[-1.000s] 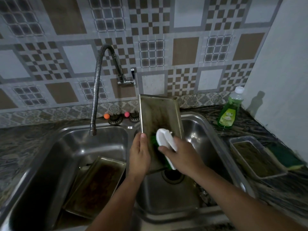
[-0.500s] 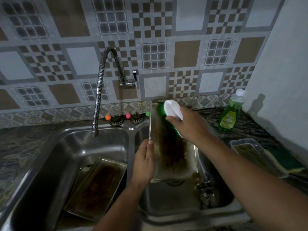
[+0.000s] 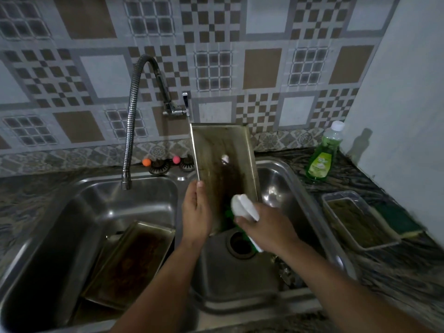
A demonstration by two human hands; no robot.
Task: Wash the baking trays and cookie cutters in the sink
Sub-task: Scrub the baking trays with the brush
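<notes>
A stained metal baking tray [image 3: 222,150] stands tilted upright over the right basin of the double sink [image 3: 240,280]. My left hand [image 3: 195,212] grips its left edge low down. My right hand [image 3: 266,228] holds a white-handled brush with green bristles [image 3: 242,206] against the tray's lower part. A second dirty tray [image 3: 131,263] leans in the left basin [image 3: 57,236]. A third, smaller dirty tray [image 3: 355,219] lies on the counter to the right.
A flexible tap [image 3: 132,121] arches over the left basin. A green dish soap bottle [image 3: 322,157] stands on the dark counter at the back right. A green sponge [image 3: 398,219] lies beside the small tray. Sink strainers [image 3: 158,165] sit behind the basins.
My right hand has swept the brush from the tray's top down to its lower end. The tray now stands more upright.
</notes>
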